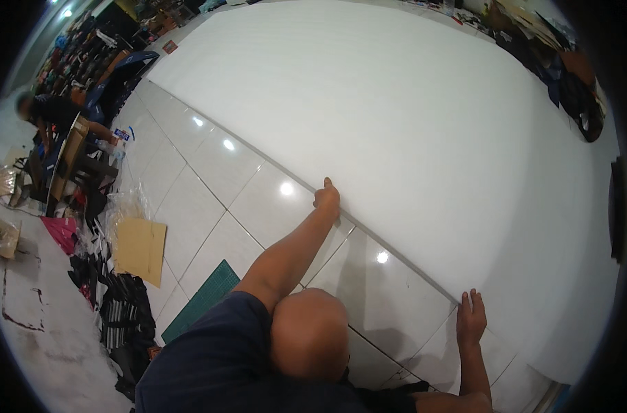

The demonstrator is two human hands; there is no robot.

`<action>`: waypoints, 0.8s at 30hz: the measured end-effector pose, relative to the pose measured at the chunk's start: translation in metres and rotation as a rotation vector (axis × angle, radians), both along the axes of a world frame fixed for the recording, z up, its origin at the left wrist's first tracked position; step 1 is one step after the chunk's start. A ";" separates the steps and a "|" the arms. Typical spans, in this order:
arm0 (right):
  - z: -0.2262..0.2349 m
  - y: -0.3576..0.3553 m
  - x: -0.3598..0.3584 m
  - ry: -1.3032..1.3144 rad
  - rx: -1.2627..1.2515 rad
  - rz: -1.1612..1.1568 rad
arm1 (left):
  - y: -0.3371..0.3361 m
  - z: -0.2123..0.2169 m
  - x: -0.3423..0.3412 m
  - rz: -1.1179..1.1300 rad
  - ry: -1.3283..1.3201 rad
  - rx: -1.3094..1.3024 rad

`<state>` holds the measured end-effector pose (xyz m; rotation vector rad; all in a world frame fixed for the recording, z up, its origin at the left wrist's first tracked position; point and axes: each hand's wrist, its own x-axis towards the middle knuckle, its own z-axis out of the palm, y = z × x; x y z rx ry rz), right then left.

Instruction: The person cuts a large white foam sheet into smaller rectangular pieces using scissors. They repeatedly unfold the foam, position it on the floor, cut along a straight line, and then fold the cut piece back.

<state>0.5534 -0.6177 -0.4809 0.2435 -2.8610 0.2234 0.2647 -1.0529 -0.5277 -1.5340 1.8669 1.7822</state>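
Two bare hands press along the near edge of a huge white sheet (pixel 410 124) spread over a glossy tiled floor (pixel 210 179).

The sheet's edge runs diagonally from upper left to lower right, lying beyond both hands. The left hand (pixel 326 198), arm stretched far out, curls its fingers onto that edge; the right hand (pixel 470 319), closer in, lies flat with fingers spread at it. A green cutting mat (pixel 210 296) and brown cardboard (pixel 141 249) lie left; another person works in the far left clutter.

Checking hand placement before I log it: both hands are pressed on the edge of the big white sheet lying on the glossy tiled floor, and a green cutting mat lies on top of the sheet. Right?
Not quite. In the head view the green cutting mat lies on the glossy tiled floor, off the big white sheet. Left hand and right hand are at its edge.
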 end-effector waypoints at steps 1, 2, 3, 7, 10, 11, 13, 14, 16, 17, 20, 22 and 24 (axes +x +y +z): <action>-0.001 0.007 0.002 -0.006 0.005 -0.007 | 0.012 0.000 -0.001 -0.026 -0.001 0.006; -0.003 0.015 0.004 -0.013 0.007 -0.014 | 0.022 0.000 0.000 -0.052 -0.001 0.009; -0.002 0.017 0.005 -0.019 -0.002 -0.015 | 0.023 0.000 0.003 -0.072 -0.001 0.000; 0.001 0.015 0.007 -0.104 -0.049 -0.019 | 0.015 0.007 0.012 -0.141 0.014 -0.265; 0.010 0.019 0.019 -0.193 -0.060 -0.069 | 0.037 0.035 0.018 -0.175 0.094 -0.717; 0.015 0.015 0.022 -0.221 -0.090 -0.074 | 0.033 0.045 0.024 -0.346 0.326 -0.946; 0.021 0.009 0.028 -0.248 -0.093 -0.089 | 0.030 0.050 0.032 -0.722 0.523 -1.173; 0.023 0.009 0.034 -0.267 -0.143 -0.129 | 0.035 0.049 0.033 -0.942 0.483 -1.175; 0.023 0.013 0.051 -0.302 -0.249 -0.209 | 0.040 0.043 0.034 -1.149 0.441 -1.186; 0.014 0.021 0.063 -0.284 -0.274 -0.300 | 0.044 0.039 0.034 -1.136 0.443 -1.198; 0.006 0.045 0.116 -0.644 -0.217 -0.354 | 0.044 0.033 0.034 -1.138 0.496 -1.164; -0.001 0.040 0.148 -0.634 -0.254 -0.399 | 0.040 0.030 0.036 -1.094 0.543 -1.140; -0.013 0.035 0.172 -0.542 -0.271 -0.402 | 0.037 0.027 0.032 -1.038 0.615 -1.105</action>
